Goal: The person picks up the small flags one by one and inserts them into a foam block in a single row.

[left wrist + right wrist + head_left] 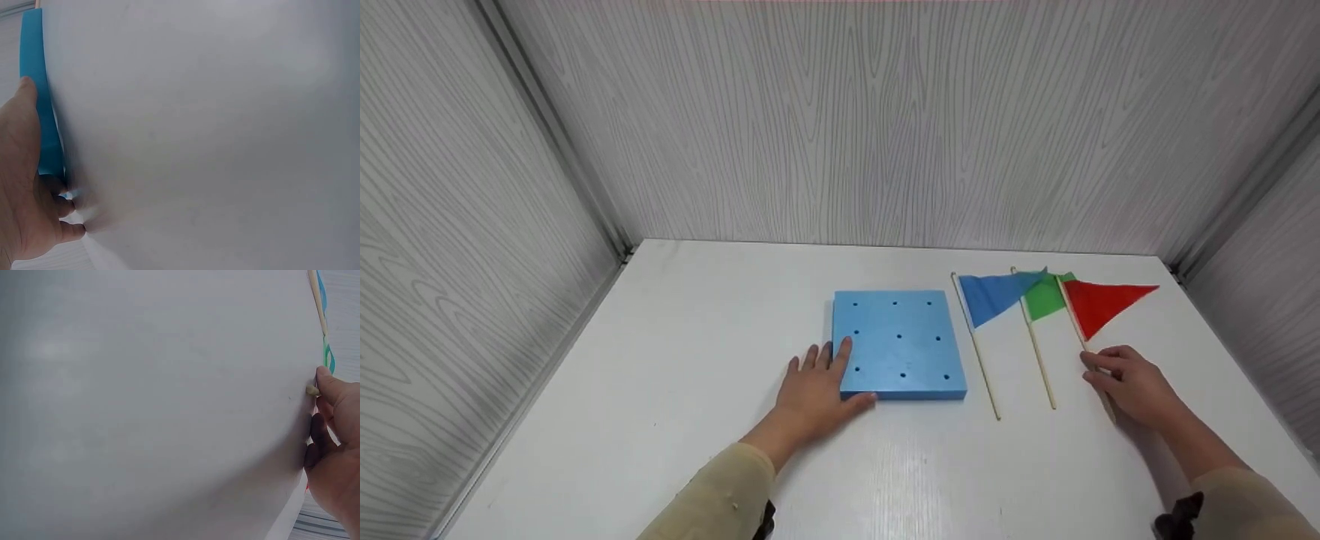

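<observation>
Right hand: my thumb and forefinger pinch a thin wooden stick below its cloth; the other fingers curl in beside them.
Red flag: its stick sits between those fingers, the cloth lying just beyond my fingertips and pointing right, the stick's lower end reaching back under my hand.
Left hand: spread out, gripping nothing; my forefinger rests on top of the block near its left edge, my thumb against its front side, the remaining fingers just beyond the left edge.
Blue block: flat, square, to the right of my left hand, with three rows of three small holes in its top.
Green flag: just left of the red one, its cloth partly under both neighbours.
Blue flag: between the block and the green flag, its tip lying over the green cloth.
Tabletop: white, beneath the block and all three flags.
Sleeves: pale yellowish, on both my forearms.
Back wall: grey wood-grain pattern, beyond the tabletop's far edge.
</observation>
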`<state>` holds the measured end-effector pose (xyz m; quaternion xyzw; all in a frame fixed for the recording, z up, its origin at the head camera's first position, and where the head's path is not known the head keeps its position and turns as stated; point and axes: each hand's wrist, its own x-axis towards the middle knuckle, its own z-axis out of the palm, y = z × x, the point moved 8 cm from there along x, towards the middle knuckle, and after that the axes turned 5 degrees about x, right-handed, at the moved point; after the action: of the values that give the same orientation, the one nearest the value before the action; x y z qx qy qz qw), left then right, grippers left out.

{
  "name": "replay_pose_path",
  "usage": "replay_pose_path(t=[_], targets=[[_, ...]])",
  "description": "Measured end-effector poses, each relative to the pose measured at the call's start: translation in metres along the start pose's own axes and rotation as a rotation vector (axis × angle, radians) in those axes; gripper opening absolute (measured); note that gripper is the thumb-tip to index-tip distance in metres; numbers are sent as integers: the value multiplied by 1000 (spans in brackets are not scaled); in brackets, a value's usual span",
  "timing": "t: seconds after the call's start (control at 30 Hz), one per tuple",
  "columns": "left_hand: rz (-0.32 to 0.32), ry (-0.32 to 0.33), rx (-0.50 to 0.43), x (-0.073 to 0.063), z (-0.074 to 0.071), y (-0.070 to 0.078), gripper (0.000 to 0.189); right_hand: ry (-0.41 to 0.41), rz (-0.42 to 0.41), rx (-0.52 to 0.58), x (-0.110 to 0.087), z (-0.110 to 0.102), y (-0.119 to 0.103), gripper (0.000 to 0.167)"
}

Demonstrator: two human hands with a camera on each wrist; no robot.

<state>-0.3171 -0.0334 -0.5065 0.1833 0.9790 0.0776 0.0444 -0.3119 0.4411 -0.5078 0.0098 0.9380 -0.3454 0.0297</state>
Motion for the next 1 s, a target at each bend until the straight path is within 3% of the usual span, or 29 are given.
replay_pose_path(t=[0.2,0.47,0.67,1.0], targets=[[-7,5,7,2,1,-1,105,8,11,-16,0,1,-6,46],[-4,7,-1,3,2,-1,106,-6,96,-21,0,2,-7,45],[-4,14,-6,2,1,-1,105,31,116,-1,0,2,-7,43],[-8,1,-13,0,0,0,105,86,185,241,-4,-5,2,46]])
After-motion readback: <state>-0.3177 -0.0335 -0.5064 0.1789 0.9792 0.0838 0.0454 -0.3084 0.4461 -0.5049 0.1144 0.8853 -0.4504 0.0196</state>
